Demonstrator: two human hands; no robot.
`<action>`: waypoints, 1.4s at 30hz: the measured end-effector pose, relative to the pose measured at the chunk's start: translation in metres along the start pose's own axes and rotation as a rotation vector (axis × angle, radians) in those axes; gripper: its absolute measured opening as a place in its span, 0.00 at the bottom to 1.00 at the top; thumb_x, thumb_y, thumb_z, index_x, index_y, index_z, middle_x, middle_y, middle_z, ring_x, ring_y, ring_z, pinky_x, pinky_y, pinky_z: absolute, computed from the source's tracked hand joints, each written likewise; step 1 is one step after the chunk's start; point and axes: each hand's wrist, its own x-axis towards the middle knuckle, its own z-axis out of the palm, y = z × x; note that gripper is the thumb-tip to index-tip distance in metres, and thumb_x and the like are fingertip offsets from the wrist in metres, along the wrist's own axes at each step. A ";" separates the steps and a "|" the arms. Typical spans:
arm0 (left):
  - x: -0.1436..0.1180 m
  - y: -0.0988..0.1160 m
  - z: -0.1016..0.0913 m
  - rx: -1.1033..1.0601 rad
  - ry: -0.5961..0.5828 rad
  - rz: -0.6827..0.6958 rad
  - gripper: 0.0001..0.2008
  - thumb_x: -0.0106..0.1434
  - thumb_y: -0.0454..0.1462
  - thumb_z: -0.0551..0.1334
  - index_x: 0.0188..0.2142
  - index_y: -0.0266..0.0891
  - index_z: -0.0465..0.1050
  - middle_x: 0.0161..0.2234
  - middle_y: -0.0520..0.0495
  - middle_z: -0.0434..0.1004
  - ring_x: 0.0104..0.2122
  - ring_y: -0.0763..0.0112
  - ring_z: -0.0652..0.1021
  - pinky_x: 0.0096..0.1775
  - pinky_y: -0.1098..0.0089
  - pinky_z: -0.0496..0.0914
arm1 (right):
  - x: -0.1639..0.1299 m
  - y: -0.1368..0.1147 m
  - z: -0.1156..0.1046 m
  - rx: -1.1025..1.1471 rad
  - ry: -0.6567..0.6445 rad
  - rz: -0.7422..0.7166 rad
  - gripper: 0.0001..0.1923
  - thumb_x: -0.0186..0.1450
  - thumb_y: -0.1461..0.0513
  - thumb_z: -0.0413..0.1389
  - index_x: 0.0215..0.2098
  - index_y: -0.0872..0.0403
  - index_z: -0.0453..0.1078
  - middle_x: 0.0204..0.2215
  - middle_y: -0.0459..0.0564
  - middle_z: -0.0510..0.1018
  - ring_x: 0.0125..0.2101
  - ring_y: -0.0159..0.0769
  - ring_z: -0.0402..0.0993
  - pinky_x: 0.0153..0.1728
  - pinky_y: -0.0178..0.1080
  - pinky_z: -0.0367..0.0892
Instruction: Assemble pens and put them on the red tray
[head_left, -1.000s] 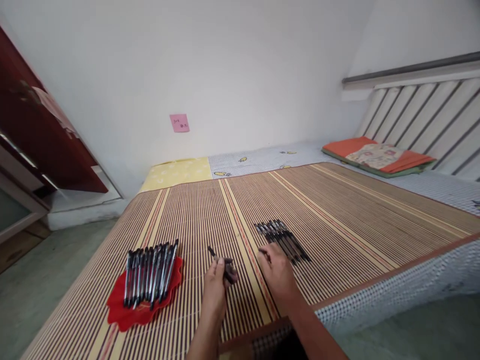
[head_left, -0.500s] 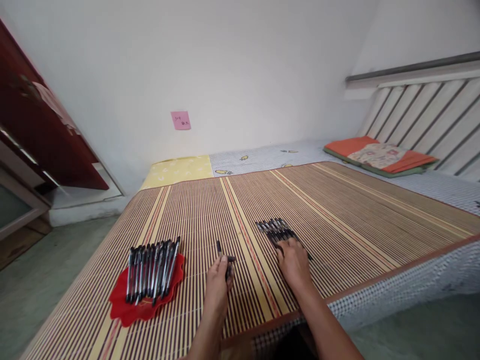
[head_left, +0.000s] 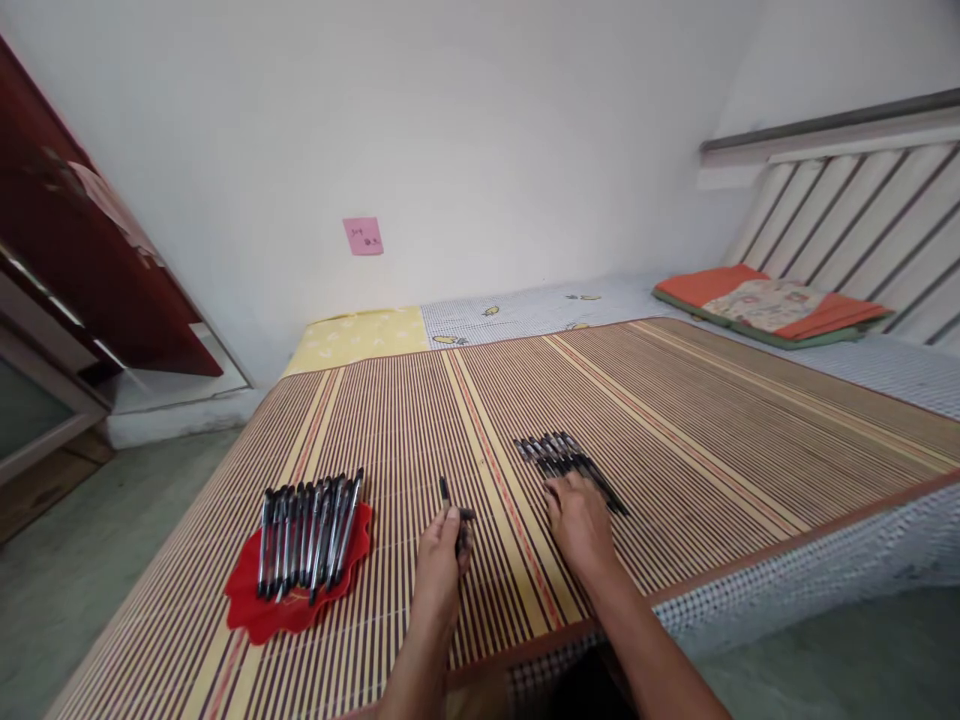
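My left hand [head_left: 439, 560] is closed around a dark pen [head_left: 452, 510] whose tip points away from me, low over the striped bamboo mat [head_left: 675, 420]. My right hand [head_left: 579, 520] rests on the near end of a row of several dark pens [head_left: 566, 458] lying side by side on the mat, fingers on them. To the left, several more pens [head_left: 309, 532] lie in a row on a red cloth [head_left: 289, 598].
The mat covers a bed with a checked sheet [head_left: 795, 590]. An orange and green cushion [head_left: 772, 305] lies at the far right by a slatted headboard [head_left: 847, 220]. A dark red cabinet [head_left: 67, 260] stands at left; a pink note [head_left: 363, 236] sticks on the wall.
My right hand has moved from the bare mat up onto the near end of the right-hand pen row. My left hand keeps its pen, now pointing more straight ahead.
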 end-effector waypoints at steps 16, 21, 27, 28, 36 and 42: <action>-0.002 0.004 0.002 -0.002 -0.027 -0.033 0.30 0.44 0.57 0.73 0.34 0.35 0.73 0.20 0.58 0.64 0.17 0.82 0.60 0.19 0.77 0.51 | -0.001 -0.018 0.001 0.055 -0.107 -0.009 0.09 0.67 0.70 0.54 0.41 0.58 0.76 0.40 0.58 0.80 0.44 0.46 0.75 0.43 0.40 0.62; 0.000 0.004 0.003 -0.008 -0.046 -0.022 0.28 0.43 0.56 0.75 0.31 0.37 0.71 0.17 0.60 0.61 0.16 0.82 0.60 0.19 0.78 0.52 | -0.002 -0.023 0.010 0.266 -0.043 -0.018 0.12 0.64 0.71 0.52 0.40 0.58 0.76 0.39 0.59 0.81 0.43 0.46 0.76 0.45 0.41 0.65; 0.002 0.002 0.004 -0.012 -0.016 0.057 0.28 0.42 0.54 0.76 0.33 0.35 0.74 0.22 0.55 0.70 0.17 0.82 0.63 0.20 0.78 0.58 | -0.003 -0.048 0.015 1.224 -0.085 0.166 0.13 0.59 0.59 0.62 0.40 0.56 0.77 0.34 0.54 0.83 0.36 0.44 0.79 0.39 0.43 0.72; 0.002 0.002 0.004 -0.017 -0.033 0.065 0.29 0.42 0.54 0.76 0.34 0.35 0.74 0.23 0.55 0.71 0.17 0.82 0.64 0.20 0.78 0.58 | -0.003 -0.056 0.013 1.365 -0.110 0.208 0.14 0.57 0.57 0.64 0.40 0.56 0.78 0.34 0.54 0.83 0.35 0.43 0.79 0.39 0.42 0.72; 0.002 0.009 -0.002 -0.129 -0.116 0.131 0.26 0.46 0.49 0.77 0.36 0.35 0.74 0.20 0.59 0.64 0.17 0.84 0.60 0.20 0.79 0.54 | 0.002 -0.115 0.001 1.802 -0.233 0.374 0.22 0.47 0.54 0.73 0.37 0.56 0.78 0.27 0.47 0.79 0.28 0.34 0.75 0.31 0.36 0.69; 0.002 0.016 -0.010 -0.185 -0.078 0.176 0.21 0.47 0.45 0.78 0.31 0.36 0.71 0.22 0.59 0.64 0.18 0.84 0.59 0.21 0.79 0.54 | 0.010 -0.125 -0.004 1.767 -0.269 0.301 0.20 0.50 0.52 0.71 0.36 0.55 0.78 0.26 0.47 0.77 0.25 0.32 0.71 0.28 0.35 0.67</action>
